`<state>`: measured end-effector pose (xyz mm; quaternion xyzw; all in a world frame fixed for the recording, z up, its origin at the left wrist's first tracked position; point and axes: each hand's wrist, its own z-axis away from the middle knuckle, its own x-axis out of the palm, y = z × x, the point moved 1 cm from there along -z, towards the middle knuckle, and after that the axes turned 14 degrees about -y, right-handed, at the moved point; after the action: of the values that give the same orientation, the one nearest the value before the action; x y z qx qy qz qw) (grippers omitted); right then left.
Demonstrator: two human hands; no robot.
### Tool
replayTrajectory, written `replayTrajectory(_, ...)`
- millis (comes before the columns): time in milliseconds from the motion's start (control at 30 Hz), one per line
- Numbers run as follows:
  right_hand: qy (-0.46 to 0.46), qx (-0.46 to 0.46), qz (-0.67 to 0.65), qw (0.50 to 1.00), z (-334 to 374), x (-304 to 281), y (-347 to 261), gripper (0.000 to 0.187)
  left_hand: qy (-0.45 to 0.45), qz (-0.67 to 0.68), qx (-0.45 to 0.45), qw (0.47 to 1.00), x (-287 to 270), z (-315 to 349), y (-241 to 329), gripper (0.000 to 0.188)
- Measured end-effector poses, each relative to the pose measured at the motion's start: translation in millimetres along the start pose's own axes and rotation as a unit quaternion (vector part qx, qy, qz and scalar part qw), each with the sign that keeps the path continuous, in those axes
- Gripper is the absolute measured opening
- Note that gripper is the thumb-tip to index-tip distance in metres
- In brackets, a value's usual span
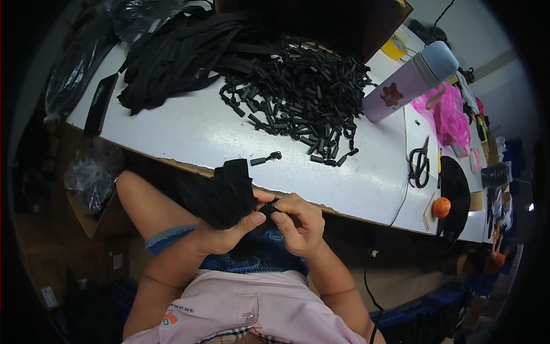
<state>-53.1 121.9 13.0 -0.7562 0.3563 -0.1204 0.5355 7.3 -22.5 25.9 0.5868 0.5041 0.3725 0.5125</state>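
A thick bundle of black fabric strips (229, 192), which look like zipper tapes, hangs from my left hand (232, 235) and spills over its back. Thumb and fingers of that hand are closed on the strips' ends. Against them, my right hand (299, 223) pinches a small black piece (268, 207), probably a zipper slider; the fingers partly cover it. Both hands meet just off the table's front edge, above my lap. One loose black zipper slider with a long pull tab (266, 159) lies on the white table (189, 135) beyond the hands.
Farther back is a heap of black zipper sliders (309, 92), with more black strips (172, 63) to its left. A lilac bottle (395, 89), black scissors (421, 165), pink plastic bag (450, 117) and orange fruit (441, 207) stand or lie on the right.
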Motion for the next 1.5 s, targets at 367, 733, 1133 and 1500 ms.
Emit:
replayTrajectory(367,0.018,-0.019,0.098,0.995,-2.3,-2.3,-12.0,0.014,0.035,-0.131,0.069,0.988,0.7,-1.8,-1.5,0.012)
replayTrajectory(733,-0.216,0.065,0.184,0.957,-7.8,-5.8,1.3,0.018,0.097,0.120,-0.069,0.986,-4.8,-1.0,-21.3,0.009)
replayTrajectory(1133,0.009,-0.015,0.035,0.999,-11.4,-5.8,-15.3,0.018,-0.007,0.261,-0.091,0.961,-6.1,-2.0,-19.4,0.031)
replayTrajectory(1500,0.005,0.161,-0.208,0.965,-4.1,1.5,-2.0,0.005,0.079,0.000,0.040,0.996,5.4,4.7,-23.7,0.010)
